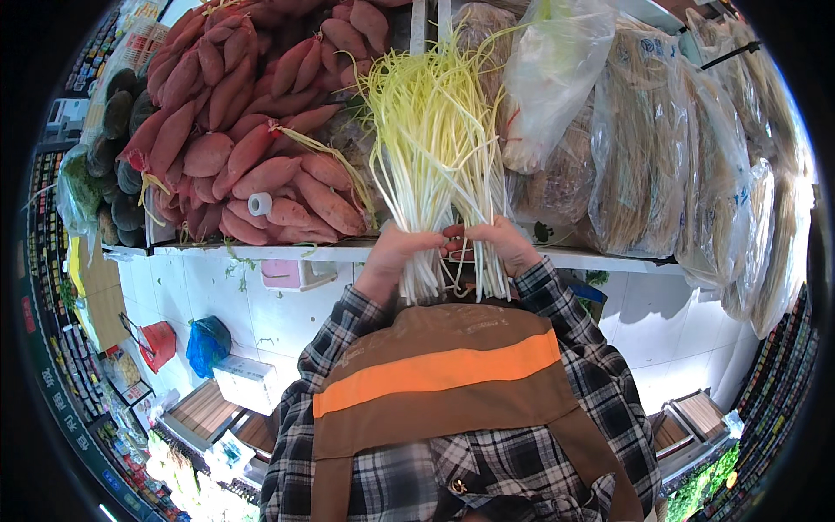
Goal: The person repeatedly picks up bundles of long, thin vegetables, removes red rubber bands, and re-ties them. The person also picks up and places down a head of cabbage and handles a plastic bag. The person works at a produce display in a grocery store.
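Before my chest, my left hand (pixel 391 254) is wrapped around the white stalks of a thick bunch of blanched yellow chives (pixel 411 143). Close beside it, my right hand (pixel 505 245) grips a thinner bunch of the same chives (pixel 481 169). The fingertips of both hands nearly meet between the bunches; whether they touch I cannot tell. Pale cut ends hang below my hands, just above the brown apron (pixel 450 385) with its orange band. The yellow leaf tips fan out away from me over the display stand and overlap, and a few stalks cross between the bunches.
Sweet potatoes (pixel 267 176), some in red net bags, fill the stand's left side, with a white roll (pixel 259 203) on top. Plastic-bagged bundles of dried noodle-like strands (pixel 639 143) lie on the right. A red bucket (pixel 156 346) and blue bag (pixel 207 344) stand on the tiled floor.
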